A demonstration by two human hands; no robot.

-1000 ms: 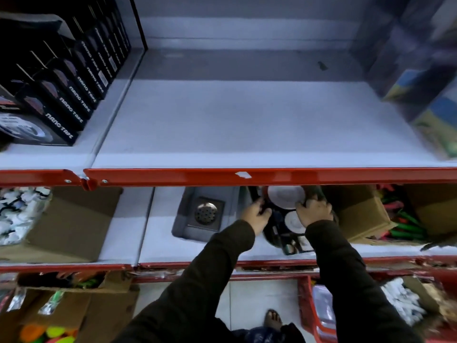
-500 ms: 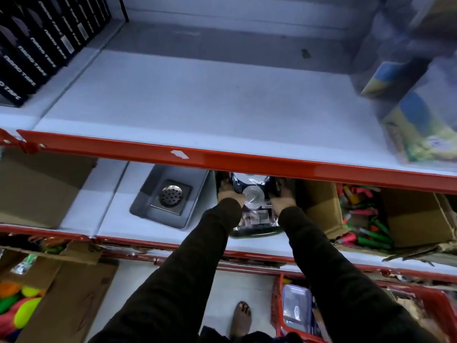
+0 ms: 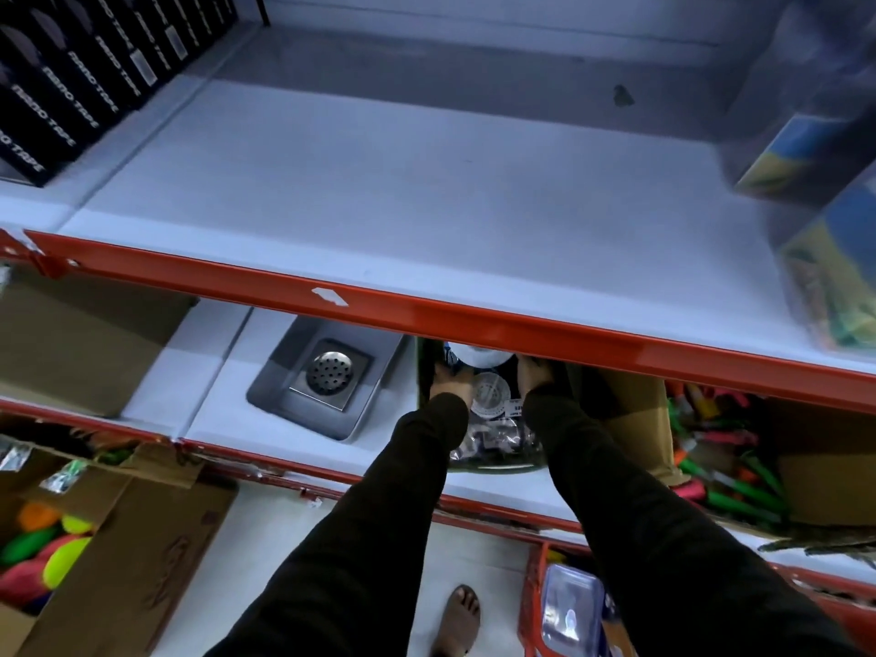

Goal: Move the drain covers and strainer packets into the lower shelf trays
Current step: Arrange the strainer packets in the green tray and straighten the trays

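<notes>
A: Where the red shelf lip [image 3: 474, 320] crosses mid-frame, both hands reach under it. Left hand [image 3: 450, 379] and right hand [image 3: 533, 374] sit either side of the strainer packets [image 3: 493, 414], in a dark tray [image 3: 426, 367] on the lower shelf, centre of frame.

B: Grip?

A: Both hands curl against the packet stack's sides, touching it. Fingertips are hidden under the lip, so whether they clamp or merely rest, I cannot tell. Sleeves are dark, running down to bottom centre.

B: The drain cover?

A: One square drain cover [image 3: 329, 374], round perforated middle, lies flat in a grey tray [image 3: 284, 405], left of centre, just beside the dark tray. Nobody touches it.

B: Surroundings?

A: Black tape boxes [image 3: 71, 87] upper left. Blurred blue-yellow packs [image 3: 806, 149] upper right. Brown carton [image 3: 85, 339] at left edge. Brown box [image 3: 630, 414] just right of the right wrist, then a heap of green and pink items [image 3: 730, 467]. Bare foot [image 3: 457, 618] bottom centre; carton of bright balls [image 3: 52, 557] lower left.
</notes>
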